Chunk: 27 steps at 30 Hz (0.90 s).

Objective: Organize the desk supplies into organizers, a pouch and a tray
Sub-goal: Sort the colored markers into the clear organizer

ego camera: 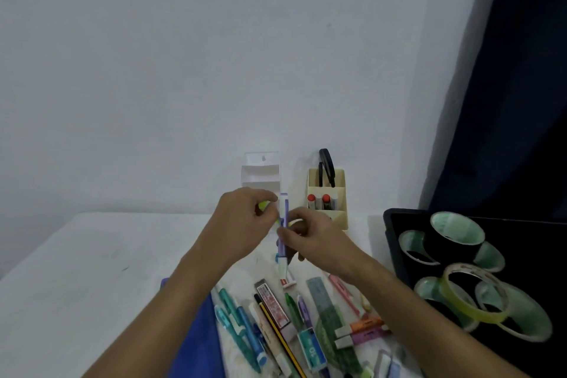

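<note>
Two organizers stand at the back of the worktop (pixel 92 248) against the wall: the empty organizer (pixel 261 173) on the left, and just right of it the organizer with scissors (pixel 327 196), markers in its front compartment. The tray (pixel 395 233) sits at the right with tape rolls (pixel 460 279) in it. Before the organizers, pens, pencils and a ruler (pixel 325 304) lie heaped, beside the pouch (pixel 196 341) on their left.

Both hands raised over white desk (pixel 101 242), meeting at centre. Right hand (pixel 310 236) pinches a purple pen (pixel 283 224), held near upright; left hand (pixel 245 218) curls round something yellow-green, touching pen's top. Far: white organizer (pixel 260 175), beige organizer (pixel 327 196) with scissors (pixel 325 166). Right: black tray (pixel 395 242) with tape rolls (pixel 457 233). Near: loose pens, pencil (pixel 276 325), ruler (pixel 325 301), blue pouch (pixel 199 337)
</note>
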### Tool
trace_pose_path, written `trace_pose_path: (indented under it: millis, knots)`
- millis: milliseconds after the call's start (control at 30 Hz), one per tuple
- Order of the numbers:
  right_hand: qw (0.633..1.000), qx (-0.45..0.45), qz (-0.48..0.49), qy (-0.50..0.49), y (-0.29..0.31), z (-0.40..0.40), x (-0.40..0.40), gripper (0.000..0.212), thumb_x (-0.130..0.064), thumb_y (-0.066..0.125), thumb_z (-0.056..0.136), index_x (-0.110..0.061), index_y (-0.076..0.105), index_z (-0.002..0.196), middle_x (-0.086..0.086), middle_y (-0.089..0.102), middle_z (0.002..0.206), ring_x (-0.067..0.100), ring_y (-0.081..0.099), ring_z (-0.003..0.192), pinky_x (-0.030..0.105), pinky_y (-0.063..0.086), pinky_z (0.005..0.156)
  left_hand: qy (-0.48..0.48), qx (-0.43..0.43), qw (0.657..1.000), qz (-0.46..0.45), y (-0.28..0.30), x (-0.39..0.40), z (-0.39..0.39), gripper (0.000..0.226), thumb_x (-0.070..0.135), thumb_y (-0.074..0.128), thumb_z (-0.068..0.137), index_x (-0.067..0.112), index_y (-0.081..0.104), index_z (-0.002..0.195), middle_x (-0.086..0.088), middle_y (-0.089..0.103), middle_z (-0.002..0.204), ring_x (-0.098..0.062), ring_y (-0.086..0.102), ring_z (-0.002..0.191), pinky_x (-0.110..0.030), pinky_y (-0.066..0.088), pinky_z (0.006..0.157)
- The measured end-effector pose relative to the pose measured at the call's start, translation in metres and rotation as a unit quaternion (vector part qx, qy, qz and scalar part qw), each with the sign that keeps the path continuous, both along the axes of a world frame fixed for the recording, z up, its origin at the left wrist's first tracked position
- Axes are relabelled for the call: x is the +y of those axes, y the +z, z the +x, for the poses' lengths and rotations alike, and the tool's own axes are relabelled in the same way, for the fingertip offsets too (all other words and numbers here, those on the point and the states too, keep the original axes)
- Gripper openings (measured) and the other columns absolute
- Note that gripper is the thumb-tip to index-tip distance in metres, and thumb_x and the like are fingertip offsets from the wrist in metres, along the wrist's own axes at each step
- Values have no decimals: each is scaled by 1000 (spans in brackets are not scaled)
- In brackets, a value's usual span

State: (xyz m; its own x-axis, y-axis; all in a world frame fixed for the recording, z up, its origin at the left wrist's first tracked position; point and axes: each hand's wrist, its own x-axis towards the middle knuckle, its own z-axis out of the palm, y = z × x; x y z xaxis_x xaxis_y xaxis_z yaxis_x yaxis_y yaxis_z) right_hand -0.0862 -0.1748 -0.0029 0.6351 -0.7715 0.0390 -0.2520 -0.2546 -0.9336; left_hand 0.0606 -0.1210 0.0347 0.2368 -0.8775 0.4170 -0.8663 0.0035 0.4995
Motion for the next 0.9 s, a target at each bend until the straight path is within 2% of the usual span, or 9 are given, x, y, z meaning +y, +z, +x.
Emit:
trace_pose_path:
  millis: [100, 167, 333, 400, 467, 567, 667, 800, 900]
  knots:
    - [998, -38, 58, 8, 1, -4, -7, 57, -13, 65, 88, -28, 37, 136, 8, 74, 94, 16, 71, 72, 20, 49, 56, 4, -17, 1000, 8, -7, 0, 3, 32, 29, 55, 92, 20, 63, 122, -1, 65, 109, -12, 58, 89, -17, 38, 80]
    - [997, -53, 63, 8, 5, -6, -15, 68, -9, 68, 85, -32, 34, 139, 8, 73, 95, 24, 73, 75, 25, 51, 55, 17, -29, 999, 0, -7, 1, 10, 33, 28, 58, 91, 16, 63, 121, -3, 66, 106, -14, 61, 89, -16, 37, 79]
    - [993, -101, 45, -27, 25, 2, -34, 44, -15, 63, 91, -24, 46, 131, 13, 72, 96, 23, 71, 68, 28, 53, 51, 42, -66, 996, -36, 15, 1, 32, 28, 26, 62, 91, 12, 68, 114, -5, 67, 95, -19, 63, 84, -23, 43, 78]
    - [993, -115, 9, -39, 36, 11, -40, 34, -15, 60, 92, -20, 51, 124, 17, 70, 95, 20, 68, 66, 29, 54, 53, 54, -77, 994, -52, 24, -1, 39, 27, 25, 62, 91, 12, 68, 113, -6, 67, 95, -20, 63, 84, -28, 46, 81]
    - [988, -134, -40, -60, 45, 22, -46, 33, -13, 62, 91, -21, 53, 122, 17, 71, 92, 17, 68, 68, 29, 56, 60, 62, -88, 992, -71, 31, -2, 46, 25, 25, 63, 90, 12, 70, 110, -5, 67, 92, -20, 63, 81, -28, 46, 80]
    - [969, -173, -135, -115, 52, 37, -54, 42, -11, 66, 87, -21, 52, 125, 3, 71, 86, 2, 66, 69, 14, 51, 69, 69, -98, 989, -83, 35, -6, 54, 24, 24, 64, 89, 11, 70, 109, -4, 67, 91, -19, 63, 79, -27, 46, 78]
    - [957, -186, -186, -122, 51, 48, -58, 26, -3, 65, 86, -12, 63, 110, 5, 70, 87, -4, 65, 68, 5, 45, 62, 69, -100, 990, -72, 32, -13, 59, 26, 24, 63, 90, 11, 70, 111, -4, 66, 93, -18, 63, 80, -23, 43, 77]
    - [943, -156, -268, -118, 32, 63, -67, 21, 2, 67, 82, -5, 68, 102, 9, 69, 98, 4, 67, 73, 5, 48, 68, 59, -96, 992, -52, 22, -26, 67, 26, 22, 63, 90, 11, 69, 113, -4, 66, 97, -17, 63, 81, -19, 39, 77]
    - [924, -112, -346, -114, 15, 75, -77, 18, 2, 70, 80, -4, 71, 98, 8, 70, 95, 11, 63, 76, 4, 46, 73, 55, -91, 994, -38, 15, -35, 71, 27, 22, 63, 90, 11, 68, 113, -5, 67, 100, -18, 64, 82, -20, 41, 77]
